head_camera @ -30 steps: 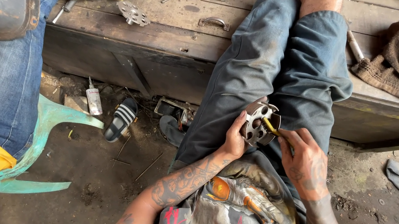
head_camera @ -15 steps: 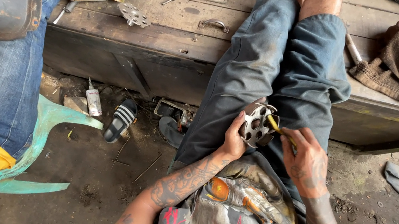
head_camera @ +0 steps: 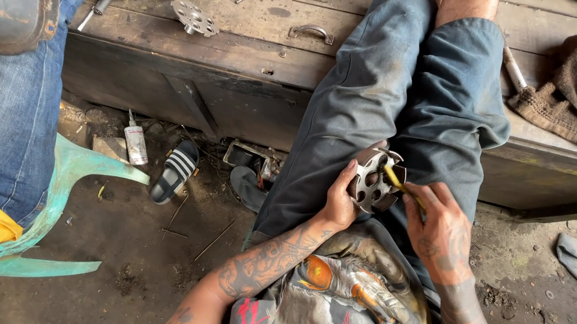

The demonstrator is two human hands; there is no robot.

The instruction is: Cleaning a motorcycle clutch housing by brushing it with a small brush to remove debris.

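Round metal part held on your lap, tool applied to its face

Your left hand (head_camera: pixel 337 204) has a clenched grip on the rim of the round holed metal part (head_camera: pixel 372 180), which rests against your jeans-clad thigh (head_camera: pixel 353 118); your right hand (head_camera: pixel 443 231) grasps a yellow-handled tool (head_camera: pixel 398 184) whose tip touches the part's face. Beyond your legs, the wooden worktop (head_camera: pixel 259 47) carries a brown rag (head_camera: pixel 572 95) and a small perforated disc (head_camera: pixel 194 18)

You hold a grey perforated metal disc (head_camera: pixel 374 179) and yellow-handled tool (head_camera: pixel 401 184) over faded blue jeans (head_camera: pixel 378 99), near a black-and-white striped sandal (head_camera: pixel 176 172).
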